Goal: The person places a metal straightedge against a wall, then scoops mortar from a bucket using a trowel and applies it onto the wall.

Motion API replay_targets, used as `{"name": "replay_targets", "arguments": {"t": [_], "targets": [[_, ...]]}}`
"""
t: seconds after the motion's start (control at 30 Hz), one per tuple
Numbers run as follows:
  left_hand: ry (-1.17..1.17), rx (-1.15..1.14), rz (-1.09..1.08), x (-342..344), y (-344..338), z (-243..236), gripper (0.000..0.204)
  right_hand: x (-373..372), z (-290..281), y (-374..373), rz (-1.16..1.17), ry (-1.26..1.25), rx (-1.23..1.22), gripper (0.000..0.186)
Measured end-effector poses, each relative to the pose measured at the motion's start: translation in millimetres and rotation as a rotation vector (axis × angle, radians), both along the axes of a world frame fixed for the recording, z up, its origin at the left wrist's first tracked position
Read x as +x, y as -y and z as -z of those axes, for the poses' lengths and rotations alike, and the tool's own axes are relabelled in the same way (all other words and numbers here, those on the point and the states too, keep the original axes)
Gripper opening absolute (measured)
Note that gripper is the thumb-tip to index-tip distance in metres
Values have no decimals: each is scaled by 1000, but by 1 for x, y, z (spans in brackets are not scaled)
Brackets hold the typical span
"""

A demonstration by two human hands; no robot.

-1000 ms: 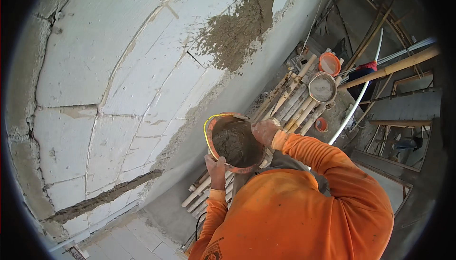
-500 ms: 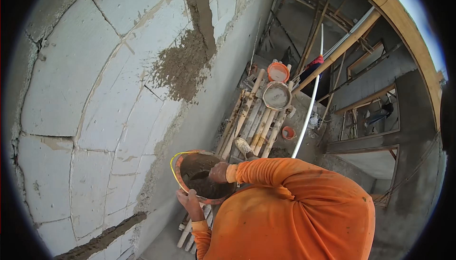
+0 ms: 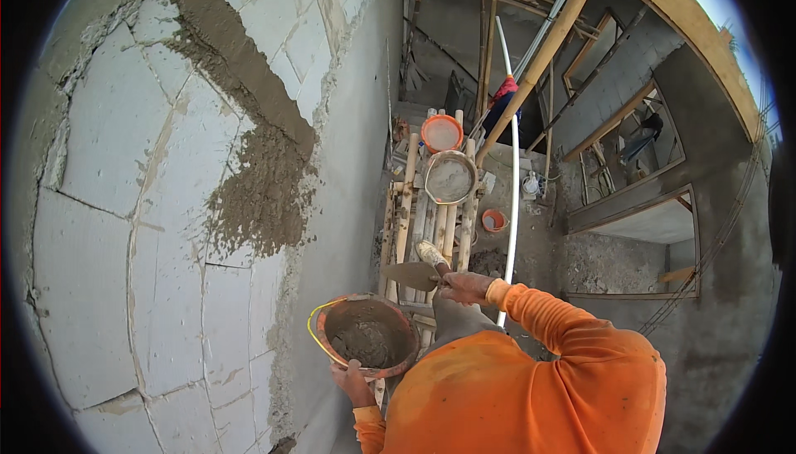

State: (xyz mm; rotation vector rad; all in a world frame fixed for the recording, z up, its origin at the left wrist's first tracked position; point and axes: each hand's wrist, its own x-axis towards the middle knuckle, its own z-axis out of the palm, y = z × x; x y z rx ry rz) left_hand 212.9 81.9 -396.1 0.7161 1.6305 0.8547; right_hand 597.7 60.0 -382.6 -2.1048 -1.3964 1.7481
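My left hand (image 3: 354,383) grips the near rim of an orange-red bucket (image 3: 403,362) with a yellow handle. Wet grey mortar (image 3: 365,341) lies in the bottom of the bucket. My right hand (image 3: 467,287) is closed round the handle of a trowel (image 3: 412,275), whose flat grey blade points left, above and beyond the bucket and apart from it. To the left rises a wall of pale blocks (image 3: 99,271). A thick band of wet mortar (image 3: 249,81) runs down it and ends in a rough splattered patch (image 3: 264,197).
A platform of bamboo poles (image 3: 406,205) extends ahead along the wall. An orange bucket (image 3: 442,133) and a round mortar tub (image 3: 450,178) stand on it. Lower to the right are a small orange bucket (image 3: 494,221) and a white pipe (image 3: 513,197). A wooden beam (image 3: 547,60) slants overhead.
My right hand has drawn the trowel out of the bucket and moved up and to the right. My left hand still holds the bucket's rim. The view has turned, shifting the wall's mortar patch.
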Motion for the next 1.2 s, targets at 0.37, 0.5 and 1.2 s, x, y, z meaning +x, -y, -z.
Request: {"name": "replay_targets", "arguments": {"t": [0.37, 0.5, 1.2], "targets": [[11, -126, 82, 190, -154, 107, 23, 220, 78, -131, 262, -131, -51, 41], [73, -162, 123, 258, -195, 163, 23, 209, 118, -181, -25, -304, -185, 44], [-22, -99, 247, 421, -386, 328, 31, 523, 389, -310, 305, 508, 123, 44]]}}
